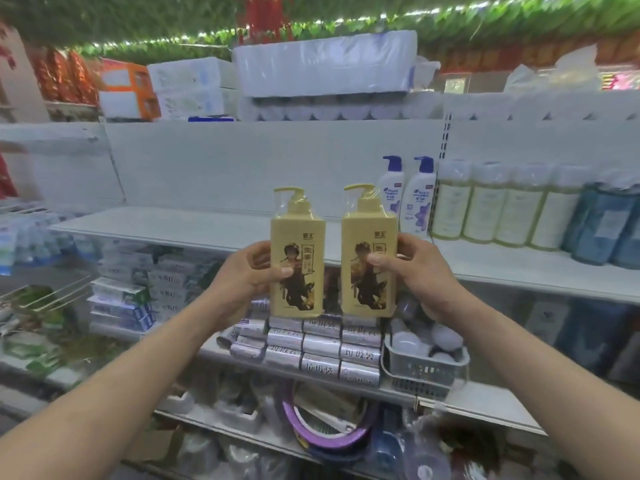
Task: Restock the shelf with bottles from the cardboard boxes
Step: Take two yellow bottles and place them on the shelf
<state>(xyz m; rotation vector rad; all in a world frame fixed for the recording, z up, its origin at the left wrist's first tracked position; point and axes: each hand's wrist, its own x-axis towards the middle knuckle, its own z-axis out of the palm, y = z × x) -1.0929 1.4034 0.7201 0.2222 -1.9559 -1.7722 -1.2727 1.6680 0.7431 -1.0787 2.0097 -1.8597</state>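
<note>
Two yellow pump bottles stand upright in the air, side by side, in front of the white shelf (194, 226). My left hand (247, 271) grips the left yellow bottle (298, 258) from its left side, thumb on the label. My right hand (414, 271) grips the right yellow bottle (369, 251) from its right side, thumb across the front. Both bottles carry a dark figure on the label and clear wrap over the pump. The shelf board behind them is bare on the left and middle. No cardboard box is in view.
Two white bottles with blue pumps (407, 195) stand on the shelf just right of centre. Pale green bottles (491, 206) and blue bottles (602, 226) fill the right part. Below are boxed goods (322, 344), a grey basket (424, 367) and toothpaste boxes (138, 285).
</note>
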